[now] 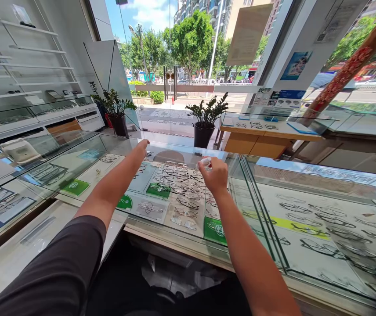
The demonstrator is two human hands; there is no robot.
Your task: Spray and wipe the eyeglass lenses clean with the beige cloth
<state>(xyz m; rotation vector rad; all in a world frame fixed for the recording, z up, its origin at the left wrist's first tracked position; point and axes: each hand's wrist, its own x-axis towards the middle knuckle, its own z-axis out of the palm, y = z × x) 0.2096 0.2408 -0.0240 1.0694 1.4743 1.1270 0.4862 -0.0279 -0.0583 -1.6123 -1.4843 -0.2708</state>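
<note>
My left hand [144, 144] reaches over the far side of the glass display counter [168, 151]. It is seen from behind, and its fingers are mostly hidden. Farther right, my right hand [217, 173] is closed around a small whitish, partly clear object [204, 163], whose kind I cannot make out. This hand is above the counter's glass top. Under the glass between my arms lie rows of eyeglasses [188, 202] on pale trays, along with green cards [216, 230] bearing a white logo.
Another glass case [306, 210] with eyeglasses adjoins on the right. Beyond the counter stand two potted plants [204, 131] [118, 123] before a large window. A wooden display table [257, 142] is at the back right. Wall shelves [30, 50] are at left.
</note>
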